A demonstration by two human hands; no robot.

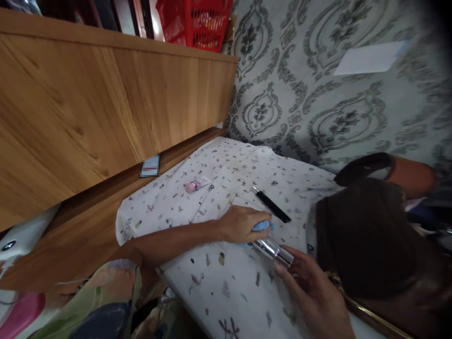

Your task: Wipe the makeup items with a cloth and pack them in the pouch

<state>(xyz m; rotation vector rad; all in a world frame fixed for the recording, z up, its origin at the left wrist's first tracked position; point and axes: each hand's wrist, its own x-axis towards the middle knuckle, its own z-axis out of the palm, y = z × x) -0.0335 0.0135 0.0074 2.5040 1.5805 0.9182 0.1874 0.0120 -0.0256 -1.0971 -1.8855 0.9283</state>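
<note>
In the head view, my left hand (242, 223) is closed around a crumpled light-blue cloth (262, 225), which lies against the upper end of a shiny silver cylinder (270, 251). My right hand (310, 278) grips the lower end of that cylinder between thumb and fingers. The cylinder is tilted, and its upper end is hidden by the cloth and my left hand. Just beyond my hands, a slim black pen-like stick (271, 205) with a pale tip lies on the patterned white cloth cover (226, 289). A small pink tube (197, 184) lies farther back on it.
A wooden cabinet (116, 108) rises at the left, with a red plastic basket (208, 23) on top. Dark brown bags (363, 235) crowd the right side, beside an orange-brown strap-like piece (413, 176). Patterned wallpaper (293, 89) covers the wall behind.
</note>
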